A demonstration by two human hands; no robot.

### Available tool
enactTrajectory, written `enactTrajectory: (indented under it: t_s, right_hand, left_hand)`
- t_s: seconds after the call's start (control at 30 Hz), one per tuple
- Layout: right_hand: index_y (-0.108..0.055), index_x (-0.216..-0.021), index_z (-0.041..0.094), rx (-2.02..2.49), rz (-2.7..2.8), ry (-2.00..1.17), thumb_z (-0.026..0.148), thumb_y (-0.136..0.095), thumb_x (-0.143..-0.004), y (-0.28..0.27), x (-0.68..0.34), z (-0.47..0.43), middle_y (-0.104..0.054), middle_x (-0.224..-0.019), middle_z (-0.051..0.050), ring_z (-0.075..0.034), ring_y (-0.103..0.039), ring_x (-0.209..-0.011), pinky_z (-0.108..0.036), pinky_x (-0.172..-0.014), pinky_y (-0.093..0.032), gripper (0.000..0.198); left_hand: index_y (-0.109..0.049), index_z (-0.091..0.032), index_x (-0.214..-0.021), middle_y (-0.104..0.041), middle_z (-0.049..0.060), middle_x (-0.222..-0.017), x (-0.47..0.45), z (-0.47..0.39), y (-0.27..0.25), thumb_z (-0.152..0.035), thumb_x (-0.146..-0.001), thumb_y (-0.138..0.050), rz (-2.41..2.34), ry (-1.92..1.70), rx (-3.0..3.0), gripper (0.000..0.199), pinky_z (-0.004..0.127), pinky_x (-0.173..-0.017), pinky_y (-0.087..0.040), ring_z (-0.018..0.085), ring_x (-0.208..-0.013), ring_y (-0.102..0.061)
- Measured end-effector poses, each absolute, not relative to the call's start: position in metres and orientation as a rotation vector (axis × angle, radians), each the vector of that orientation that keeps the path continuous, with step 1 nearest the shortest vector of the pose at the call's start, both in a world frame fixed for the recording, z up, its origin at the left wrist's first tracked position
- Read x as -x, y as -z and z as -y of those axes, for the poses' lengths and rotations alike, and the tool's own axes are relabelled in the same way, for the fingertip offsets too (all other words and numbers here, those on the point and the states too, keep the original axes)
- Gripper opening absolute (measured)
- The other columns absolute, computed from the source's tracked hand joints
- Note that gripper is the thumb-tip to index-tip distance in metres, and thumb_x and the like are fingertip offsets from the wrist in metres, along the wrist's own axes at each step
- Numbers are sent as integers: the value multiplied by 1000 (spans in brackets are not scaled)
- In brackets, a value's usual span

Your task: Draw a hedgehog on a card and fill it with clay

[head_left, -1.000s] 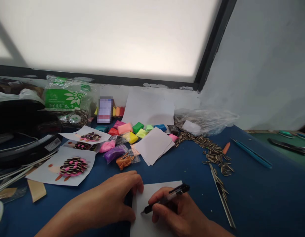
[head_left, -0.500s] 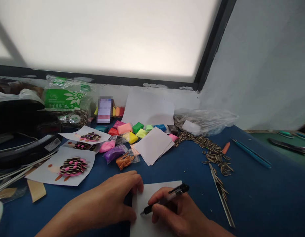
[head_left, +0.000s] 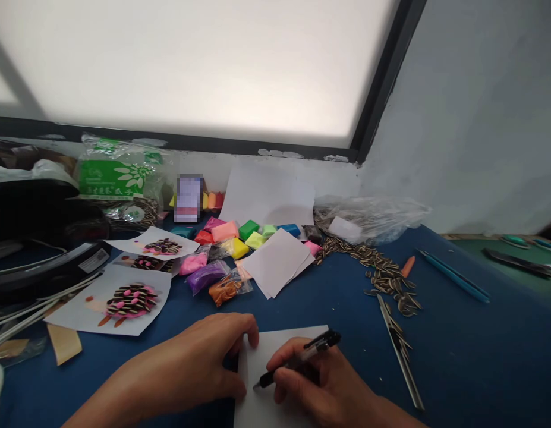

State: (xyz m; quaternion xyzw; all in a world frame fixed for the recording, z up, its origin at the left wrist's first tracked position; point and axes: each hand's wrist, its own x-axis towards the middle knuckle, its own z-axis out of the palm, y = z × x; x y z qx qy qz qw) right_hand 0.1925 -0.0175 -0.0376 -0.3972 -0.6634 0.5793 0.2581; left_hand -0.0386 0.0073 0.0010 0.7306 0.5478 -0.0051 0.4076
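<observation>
A sheet of white paper (head_left: 275,345) lies on the blue table in front of me. My right hand (head_left: 311,380) grips a black pen (head_left: 297,359) over it, the tip at or just above the sheet's left part; contact I cannot tell. At the paper's left edge rests my left hand (head_left: 213,353), thumb and forefinger apart, the other fingers curled and partly hidden. To the left lie cards with hedgehogs of clay and sunflower seeds, the nearest card (head_left: 119,300) showing pink clay among the seeds.
Packets of coloured clay (head_left: 208,276) and blank cards (head_left: 275,264) sit beyond my hands. Sunflower seeds (head_left: 382,270) spill from a clear bag (head_left: 368,220). Metal tweezers (head_left: 400,353) and a blue tool (head_left: 453,276) are at right. A phone (head_left: 189,198) stands at the back.
</observation>
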Motion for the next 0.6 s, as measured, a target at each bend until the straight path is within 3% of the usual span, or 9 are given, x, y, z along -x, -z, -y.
enactTrajectory:
  t_s: [0.6]
  right_hand:
    - [-69, -98, 15, 1061, 1839, -1531, 40, -61, -91, 37, -195, 16, -74, -77, -9, -21, -69, -69, -29, -64, -52, 27]
  left_hand:
    - [-65, -31, -108, -56, -4, -88, 39, -7, -1, -20, -69, -71, -1370, 38, -1858, 40, 29, -68, -39, 24, -86, -58]
